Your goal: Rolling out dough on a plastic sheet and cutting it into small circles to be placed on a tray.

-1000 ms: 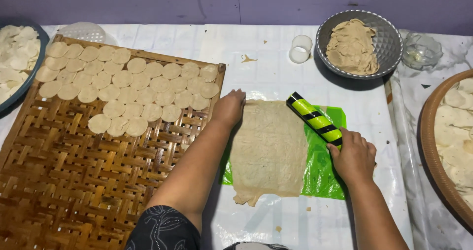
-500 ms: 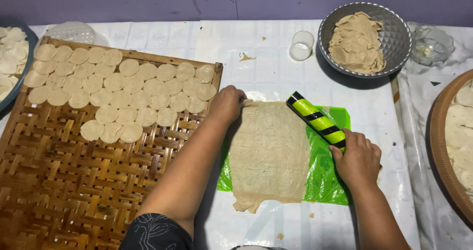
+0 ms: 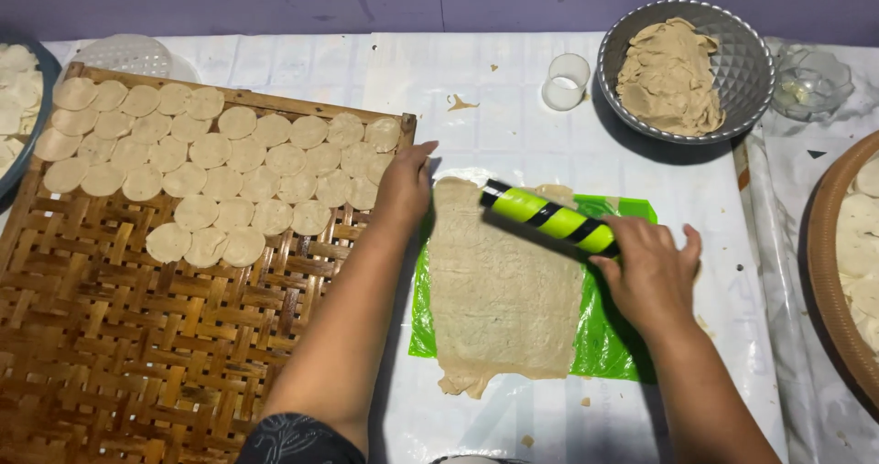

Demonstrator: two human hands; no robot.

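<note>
A thin rectangular dough sheet [image 3: 499,290] lies on a green plastic sheet [image 3: 609,336]. A green rolling pin with black stripes [image 3: 548,219] lies slanted across the dough's far end. My right hand [image 3: 650,267] covers and grips the pin's right end. My left hand [image 3: 406,182] rests flat at the dough's far left corner, beside the edge of a woven bamboo tray [image 3: 137,336], and holds nothing. Several round dough discs [image 3: 211,167] lie in rows on the tray's far part.
A metal bowl [image 3: 743,52] of dough scraps stands at the back right, with a small clear cup [image 3: 566,81] to its left and a glass bowl [image 3: 810,81] to its right. Another round tray [image 3: 829,281] with discs is at the right edge. A bowl of discs [image 3: 18,107] is at the far left.
The rolling pin has shifted left over the dough's far end and lies flatter. My right hand moved with it. My left hand stayed at the dough's corner.
</note>
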